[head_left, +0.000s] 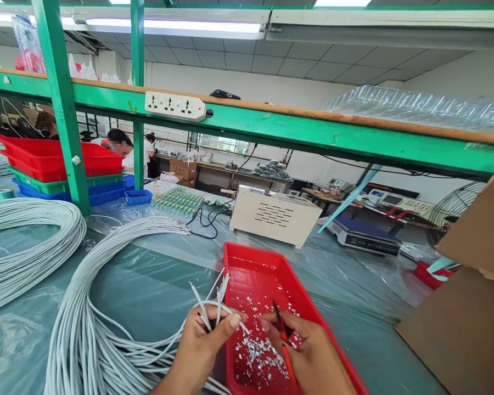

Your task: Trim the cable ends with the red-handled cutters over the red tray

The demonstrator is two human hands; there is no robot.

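My left hand (203,343) is closed around the ends of several thin grey cables (208,307), which stick up between thumb and fingers at the left rim of a red tray (267,263). My right hand (308,354) grips a small red-handled cutting tool (283,334) over the tray. White and silver cable scraps (257,351) litter the tray floor. The held cables run down into a big grey bundle (90,307) lying on the plastic-covered bench.
Another coil of grey cable (24,241) lies far left. Stacked red, green and blue bins (49,164) stand behind it by a green post (63,109). A beige box (274,216), a scale (364,236) and cardboard (469,307) sit further back and right. Other people work in the background.
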